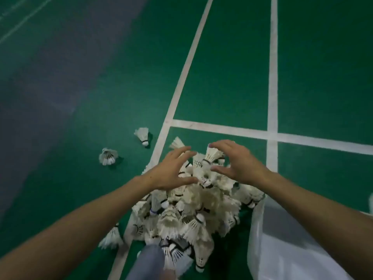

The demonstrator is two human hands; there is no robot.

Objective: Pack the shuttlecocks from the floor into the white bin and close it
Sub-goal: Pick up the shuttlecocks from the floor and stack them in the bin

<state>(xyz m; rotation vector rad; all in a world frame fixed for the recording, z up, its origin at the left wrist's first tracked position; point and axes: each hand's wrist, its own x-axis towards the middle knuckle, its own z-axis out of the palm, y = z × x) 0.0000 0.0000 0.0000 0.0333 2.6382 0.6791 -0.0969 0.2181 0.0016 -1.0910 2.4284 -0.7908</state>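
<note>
A big heap of white feather shuttlecocks [193,207] lies on the green court floor in front of me. My left hand [171,172] hovers over the heap's far left side, fingers spread and slightly bent, holding nothing. My right hand [236,158] is cupped over the heap's far top, its fingers arched above one upright shuttlecock [212,155] and its thumb below; I see no grip on it. The white bin [282,239] stands at the lower right, open, with my right forearm crossing above it.
Stray shuttlecocks lie apart from the heap: one [143,135] beyond it, one [108,156] to the left, one [112,237] at the near left. White court lines [272,77] cross the floor. A grey trouser knee [147,263] shows at the bottom.
</note>
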